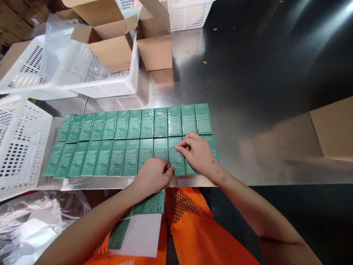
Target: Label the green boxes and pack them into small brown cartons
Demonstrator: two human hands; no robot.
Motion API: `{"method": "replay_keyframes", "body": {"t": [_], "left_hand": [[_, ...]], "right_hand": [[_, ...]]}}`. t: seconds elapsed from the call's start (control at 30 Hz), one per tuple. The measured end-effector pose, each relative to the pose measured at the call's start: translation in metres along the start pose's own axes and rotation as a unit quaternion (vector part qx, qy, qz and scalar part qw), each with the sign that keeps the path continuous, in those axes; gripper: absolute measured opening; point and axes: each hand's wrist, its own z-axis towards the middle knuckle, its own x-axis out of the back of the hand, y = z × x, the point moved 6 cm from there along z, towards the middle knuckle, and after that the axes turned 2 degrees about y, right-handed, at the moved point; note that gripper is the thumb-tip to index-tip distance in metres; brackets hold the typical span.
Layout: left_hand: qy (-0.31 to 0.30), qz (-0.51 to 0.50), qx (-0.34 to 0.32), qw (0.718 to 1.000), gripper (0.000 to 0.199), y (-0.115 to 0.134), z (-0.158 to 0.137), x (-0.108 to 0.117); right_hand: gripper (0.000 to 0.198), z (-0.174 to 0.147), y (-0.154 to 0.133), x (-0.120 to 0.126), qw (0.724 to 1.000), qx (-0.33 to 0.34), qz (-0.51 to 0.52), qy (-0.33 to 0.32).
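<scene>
24 green boxes [147, 123] lie on the desk [234, 154] in 2 rows, 12 far and 12 near, packed side by side; the hands partly cover the right part of the near row. The left hand [154, 172] is at the near edge of that row, fingers [170, 170] curled with the tips close together beside the 10th box from the left. The right hand [197, 151] is above the same box, thumb and forefinger drawn together. I cannot tell whether either set of fingers has hold of anything thin. 1 green-and-white printed sheet [142, 235] shows below the left forearm, nearer than the desk edge.

The desk is shiny metal, with 2 small tan scraps [204, 62] farther off. At least 3 white baskets [106, 90] show at the left and far side. 1 open carton [113, 53] sits in a basket, 1 narrow carton [154, 53] stands on the desk to its right, and cardboard [333, 129] shows at the right. Clear plastic [68, 206] lies near left, below the desk; the person wears orange clothing [198, 232].
</scene>
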Motion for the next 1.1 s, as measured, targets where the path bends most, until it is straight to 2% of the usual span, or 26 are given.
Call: {"method": "replay_keyframes", "body": {"t": [0.03, 0.07, 0.13, 0.2, 0.27, 0.37, 0.4, 0.47, 0.53, 0.6, 0.7, 0.83, 0.9, 1.0, 1.1], "left_hand": [[-0.004, 0.012, -0.005, 1.000, 0.030, 0.000, 0.000, 0.000], [-0.010, 0.021, -0.009, 1.000, 0.031, 0.000, 0.000, 0.001], [-0.024, 0.030, -0.012, 0.999, 0.035, -0.002, -0.003, 0.004], [0.004, 0.008, -0.002, 1.000, 0.040, -0.007, -0.007, 0.015], [0.105, -0.046, 0.019, 0.993, 0.044, -0.013, -0.012, 0.037], [0.299, -0.125, 0.046, 0.945, 0.046, -0.021, -0.021, 0.073], [0.343, -0.137, 0.050, 0.928, 0.044, -0.022, -0.024, 0.081], [0.390, -0.142, 0.053, 0.908, 0.038, -0.021, -0.026, 0.091], [0.398, -0.133, 0.051, 0.906, 0.035, -0.019, -0.026, 0.094], [0.393, -0.121, 0.044, 0.910, 0.036, -0.017, -0.026, 0.095], [0.406, -0.086, 0.047, 0.908, 0.038, -0.015, -0.031, 0.100], [0.434, -0.042, 0.075, 0.897, 0.037, -0.013, -0.033, 0.110], [0.452, -0.044, 0.079, 0.887, 0.038, -0.012, -0.033, 0.115], [0.483, -0.050, 0.070, 0.871, 0.039, -0.009, -0.034, 0.118], [0.488, -0.041, 0.060, 0.870, 0.039, -0.005, -0.032, 0.117]], "right_hand": [[0.002, 0.000, 0.000, 0.001, 1.000, 0.002, -0.006, 0.005], [0.012, 0.000, -0.001, 0.003, 1.000, 0.002, -0.011, 0.013], [0.049, -0.003, -0.002, 0.008, 0.999, -0.009, -0.015, 0.040], [0.067, -0.012, -0.007, 0.012, 0.997, -0.021, 0.010, 0.069], [0.064, -0.027, -0.017, 0.012, 0.992, -0.030, 0.092, 0.080], [0.070, -0.054, -0.038, -0.003, 0.971, -0.055, 0.230, 0.029], [0.070, -0.062, -0.044, -0.008, 0.965, -0.069, 0.252, 0.011], [0.055, -0.069, -0.051, -0.013, 0.961, -0.095, 0.261, 0.009], [0.028, -0.068, -0.052, -0.010, 0.963, -0.100, 0.244, 0.049], [0.011, -0.063, -0.052, -0.001, 0.971, -0.066, 0.206, 0.097], [0.007, -0.058, -0.060, 0.010, 0.976, 0.031, 0.136, 0.167], [0.013, -0.059, -0.079, 0.010, 0.958, 0.150, 0.053, 0.238], [0.017, -0.055, -0.079, 0.007, 0.962, 0.127, 0.082, 0.229], [0.032, -0.044, -0.063, 0.004, 0.963, 0.004, 0.199, 0.184], [0.028, -0.035, -0.052, 0.008, 0.959, -0.047, 0.238, 0.144]]}}
